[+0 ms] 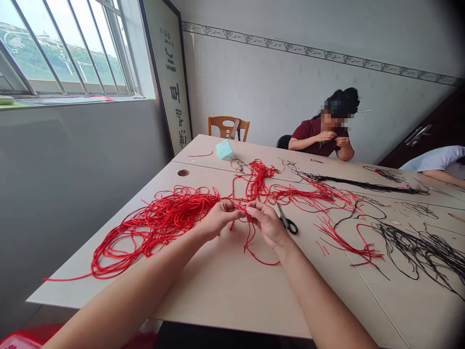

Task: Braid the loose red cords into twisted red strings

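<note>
My left hand and my right hand meet over the table, both with fingers pinched on a red cord. Its loose end curves down onto the tabletop below my right hand. What the cord forms between my fingertips is too small to make out. Left of my hands lies a big tangled heap of red cord. Beyond them is a second red bunch. Black-handled scissors rest just right of my right hand, their blades pointing away.
Black cords and cut red pieces spread over the table at the right. A pale green box-like object stands at the far side. Across the table a person sits with hands raised; another person's sleeve shows far right.
</note>
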Tool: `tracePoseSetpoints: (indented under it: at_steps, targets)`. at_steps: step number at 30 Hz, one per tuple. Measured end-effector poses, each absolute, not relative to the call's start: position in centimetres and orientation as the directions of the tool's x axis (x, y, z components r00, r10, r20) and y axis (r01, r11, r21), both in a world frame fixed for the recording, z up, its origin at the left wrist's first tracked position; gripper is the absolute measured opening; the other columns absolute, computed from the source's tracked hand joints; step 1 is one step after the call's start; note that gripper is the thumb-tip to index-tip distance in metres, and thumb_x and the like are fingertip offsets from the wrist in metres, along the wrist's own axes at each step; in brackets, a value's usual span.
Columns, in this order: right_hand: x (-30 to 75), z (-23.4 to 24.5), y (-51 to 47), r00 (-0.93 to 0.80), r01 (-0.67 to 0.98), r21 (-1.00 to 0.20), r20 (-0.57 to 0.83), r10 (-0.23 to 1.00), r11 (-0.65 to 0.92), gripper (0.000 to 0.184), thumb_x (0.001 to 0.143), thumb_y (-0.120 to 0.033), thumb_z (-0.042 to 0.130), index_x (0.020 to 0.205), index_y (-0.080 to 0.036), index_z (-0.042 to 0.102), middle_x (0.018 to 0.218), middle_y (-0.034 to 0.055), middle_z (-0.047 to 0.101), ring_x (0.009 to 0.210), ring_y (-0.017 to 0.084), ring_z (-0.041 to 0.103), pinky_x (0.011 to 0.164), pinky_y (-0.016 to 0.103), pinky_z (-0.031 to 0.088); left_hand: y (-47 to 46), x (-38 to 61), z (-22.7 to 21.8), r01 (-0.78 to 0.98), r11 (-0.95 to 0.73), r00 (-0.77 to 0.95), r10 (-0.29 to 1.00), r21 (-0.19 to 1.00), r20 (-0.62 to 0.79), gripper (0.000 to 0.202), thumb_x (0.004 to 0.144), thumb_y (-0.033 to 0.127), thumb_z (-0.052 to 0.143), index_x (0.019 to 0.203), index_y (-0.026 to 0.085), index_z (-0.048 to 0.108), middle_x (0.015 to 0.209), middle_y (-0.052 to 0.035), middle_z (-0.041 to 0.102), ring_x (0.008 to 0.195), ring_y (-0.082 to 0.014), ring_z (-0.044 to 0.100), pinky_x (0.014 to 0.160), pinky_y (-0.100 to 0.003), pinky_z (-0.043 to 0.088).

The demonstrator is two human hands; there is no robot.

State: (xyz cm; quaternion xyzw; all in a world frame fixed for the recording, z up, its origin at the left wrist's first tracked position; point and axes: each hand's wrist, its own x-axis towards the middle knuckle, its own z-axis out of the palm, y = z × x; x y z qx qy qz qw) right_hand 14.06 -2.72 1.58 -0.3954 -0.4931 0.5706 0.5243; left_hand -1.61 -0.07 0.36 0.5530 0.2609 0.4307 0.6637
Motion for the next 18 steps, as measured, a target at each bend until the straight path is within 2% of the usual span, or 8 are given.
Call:
tracePoseSetpoints:
  at_steps: [6, 11, 18]
  targets:
    - [14.65, 1.73, -2.76, -0.237, -0.016, -0.98, 0.195, 0.952, 0.197, 0.012, 0.073, -0.027, 0.062, 0.075, -0.018, 0.055, 0.068, -0.0022, 0.049, 0.064, 0.01, 0.043, 0.061, 0.024, 0.035, -0.2, -1.83, 0.51, -0.161, -0.019, 0.544, 0.833, 0.987, 0.105, 0.021, 0.066, 0.031, 0.07, 0.08, 0.015, 0.068, 0.072, -0.0032, 0.064, 0.067, -0.0134, 0.056, 0.06, -0.023, 0.043]
    - [14.78, 1.57, -2.7, -0.222, 0.002, -0.977, 0.208, 0.953, 0.214, 0.015, 0.076, -0.032, 0.058, 0.077, -0.018, 0.052, 0.066, -0.0033, 0.045, 0.06, 0.01, 0.039, 0.057, 0.023, 0.032, -0.01, -1.81, 0.45, -0.218, 0.018, 0.511, 0.854, 0.976, 0.098, 0.022, 0.066, 0.031, 0.071, 0.08, 0.014, 0.067, 0.076, -0.0043, 0.065, 0.072, -0.0135, 0.057, 0.068, -0.025, 0.042]
    - [14.72, 1.21, -2.48, -0.181, 0.121, -0.951, 0.262, 0.948, 0.286, 0.014, 0.076, -0.031, 0.057, 0.079, -0.018, 0.052, 0.066, -0.0034, 0.046, 0.057, 0.01, 0.039, 0.055, 0.022, 0.033, 0.17, -1.89, 0.44, -0.251, 0.102, 0.492, 0.87, 0.962, 0.036, 0.021, 0.063, 0.027, 0.073, 0.076, 0.013, 0.065, 0.074, -0.0038, 0.064, 0.069, -0.0117, 0.054, 0.066, -0.024, 0.038]
